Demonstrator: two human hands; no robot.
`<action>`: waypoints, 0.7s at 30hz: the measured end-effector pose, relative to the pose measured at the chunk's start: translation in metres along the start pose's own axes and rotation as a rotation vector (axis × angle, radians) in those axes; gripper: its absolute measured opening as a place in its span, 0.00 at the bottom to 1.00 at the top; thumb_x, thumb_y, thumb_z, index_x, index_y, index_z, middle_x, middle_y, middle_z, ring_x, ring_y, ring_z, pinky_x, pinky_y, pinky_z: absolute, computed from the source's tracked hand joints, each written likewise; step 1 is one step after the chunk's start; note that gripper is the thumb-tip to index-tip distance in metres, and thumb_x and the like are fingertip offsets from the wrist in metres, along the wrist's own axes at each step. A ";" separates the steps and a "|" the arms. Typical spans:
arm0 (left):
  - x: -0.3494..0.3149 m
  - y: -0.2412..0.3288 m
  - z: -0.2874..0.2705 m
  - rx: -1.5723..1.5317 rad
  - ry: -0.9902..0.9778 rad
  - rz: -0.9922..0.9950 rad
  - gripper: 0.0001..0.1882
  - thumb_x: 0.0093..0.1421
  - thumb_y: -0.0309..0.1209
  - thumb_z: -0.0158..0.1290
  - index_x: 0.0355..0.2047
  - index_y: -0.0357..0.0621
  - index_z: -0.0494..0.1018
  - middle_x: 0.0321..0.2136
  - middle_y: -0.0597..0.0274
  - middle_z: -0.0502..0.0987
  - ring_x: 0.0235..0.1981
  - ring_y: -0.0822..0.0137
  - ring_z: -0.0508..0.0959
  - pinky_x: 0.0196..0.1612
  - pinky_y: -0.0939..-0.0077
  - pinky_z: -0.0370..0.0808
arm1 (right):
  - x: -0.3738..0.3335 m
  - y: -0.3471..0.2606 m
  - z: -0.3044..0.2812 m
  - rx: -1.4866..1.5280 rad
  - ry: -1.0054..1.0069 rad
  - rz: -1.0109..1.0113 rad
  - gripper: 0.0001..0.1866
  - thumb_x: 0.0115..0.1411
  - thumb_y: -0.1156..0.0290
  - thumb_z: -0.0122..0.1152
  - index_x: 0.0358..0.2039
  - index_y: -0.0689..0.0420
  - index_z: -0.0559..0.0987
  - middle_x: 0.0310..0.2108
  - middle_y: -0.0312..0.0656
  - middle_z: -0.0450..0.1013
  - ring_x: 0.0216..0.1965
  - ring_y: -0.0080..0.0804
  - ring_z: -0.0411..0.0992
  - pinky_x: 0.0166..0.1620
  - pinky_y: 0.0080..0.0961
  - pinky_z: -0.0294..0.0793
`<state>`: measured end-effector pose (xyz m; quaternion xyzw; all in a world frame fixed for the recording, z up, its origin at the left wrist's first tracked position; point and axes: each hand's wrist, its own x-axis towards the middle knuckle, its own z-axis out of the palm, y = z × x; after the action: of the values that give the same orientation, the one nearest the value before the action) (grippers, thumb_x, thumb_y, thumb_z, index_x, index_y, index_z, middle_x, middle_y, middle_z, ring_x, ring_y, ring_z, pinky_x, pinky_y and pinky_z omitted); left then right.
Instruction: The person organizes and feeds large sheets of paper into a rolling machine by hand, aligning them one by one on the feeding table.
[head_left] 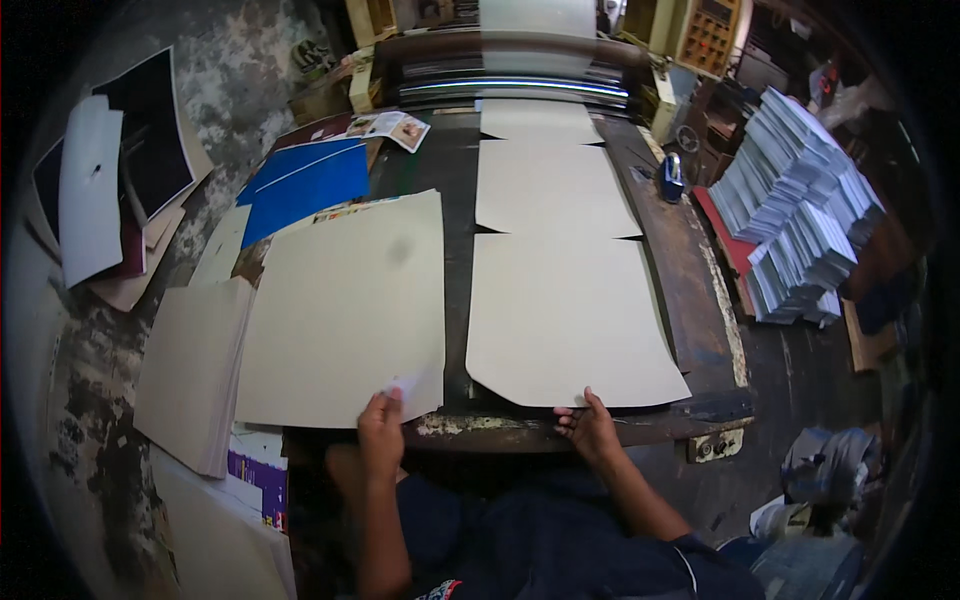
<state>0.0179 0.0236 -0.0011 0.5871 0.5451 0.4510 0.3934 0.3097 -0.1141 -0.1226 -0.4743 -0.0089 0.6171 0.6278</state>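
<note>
My left hand (381, 430) is closed at the near edge of a large cream card sheet (340, 300) on the left of the bench. Its fingertips overlap that edge, beside a small pale blurred patch. My right hand (590, 430) is at the near edge of another cream card sheet (570, 310), its thumb over the edge and its fingers curled just below. Beyond this sheet, further cream sheets (550, 185) lie in a line, with dark notches showing at the joins. The line reaches a shiny metal roller (515, 92) at the far end.
More card is stacked (190, 365) at the left, beside blue sheets (310, 185) and a printed page (395, 128). A dark blue object (672, 178) stands on the bench's right side. Piled white paper bundles (790, 190) are farther right. Loose boards (90, 190) lean at far left.
</note>
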 end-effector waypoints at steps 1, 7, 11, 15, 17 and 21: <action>0.001 0.007 -0.001 -0.334 0.104 -0.319 0.21 0.68 0.41 0.48 0.45 0.31 0.75 0.41 0.52 0.80 0.44 0.62 0.77 0.54 0.70 0.68 | 0.004 0.001 -0.001 0.008 0.015 -0.043 0.29 0.67 0.45 0.44 0.50 0.60 0.67 0.37 0.48 0.74 0.34 0.31 0.71 0.42 0.35 0.73; -0.019 0.034 -0.002 0.234 0.069 0.016 0.17 0.67 0.39 0.48 0.37 0.36 0.78 0.38 0.50 0.80 0.44 0.58 0.78 0.56 0.66 0.66 | 0.008 0.012 0.000 0.071 0.132 -0.062 0.32 0.65 0.42 0.45 0.57 0.55 0.62 0.46 0.46 0.73 0.37 0.32 0.70 0.42 0.35 0.74; -0.024 0.008 -0.001 0.203 -0.119 0.443 0.13 0.63 0.39 0.54 0.29 0.44 0.79 0.38 0.54 0.82 0.48 0.57 0.79 0.62 0.49 0.55 | -0.018 -0.011 0.026 0.059 0.039 -0.083 0.36 0.64 0.41 0.45 0.63 0.53 0.57 0.52 0.43 0.70 0.41 0.35 0.69 0.43 0.38 0.75; -0.024 0.022 -0.001 0.164 -0.547 0.567 0.13 0.60 0.45 0.57 0.27 0.51 0.80 0.37 0.70 0.83 0.54 0.57 0.76 0.66 0.45 0.46 | -0.033 -0.035 0.033 0.010 -0.275 -0.184 0.38 0.61 0.47 0.52 0.62 0.60 0.57 0.53 0.48 0.68 0.41 0.35 0.71 0.43 0.34 0.75; -0.024 0.027 0.001 0.237 -0.615 0.689 0.16 0.56 0.48 0.59 0.34 0.52 0.81 0.43 0.68 0.81 0.59 0.57 0.71 0.66 0.43 0.45 | -0.044 -0.040 0.044 0.108 -0.069 -0.183 0.29 0.60 0.55 0.57 0.56 0.60 0.66 0.47 0.44 0.72 0.37 0.32 0.73 0.37 0.28 0.74; -0.006 0.019 -0.003 0.268 -0.419 0.671 0.23 0.51 0.51 0.62 0.42 0.51 0.79 0.49 0.64 0.78 0.62 0.55 0.67 0.66 0.44 0.48 | -0.039 -0.029 0.010 -0.033 -0.042 -0.174 0.12 0.60 0.65 0.57 0.38 0.62 0.74 0.31 0.38 0.71 0.29 0.25 0.68 0.28 0.20 0.65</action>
<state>0.0204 0.0156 0.0177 0.8571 0.2856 0.3501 0.2473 0.3171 -0.1326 -0.0772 -0.4689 -0.0735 0.5699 0.6708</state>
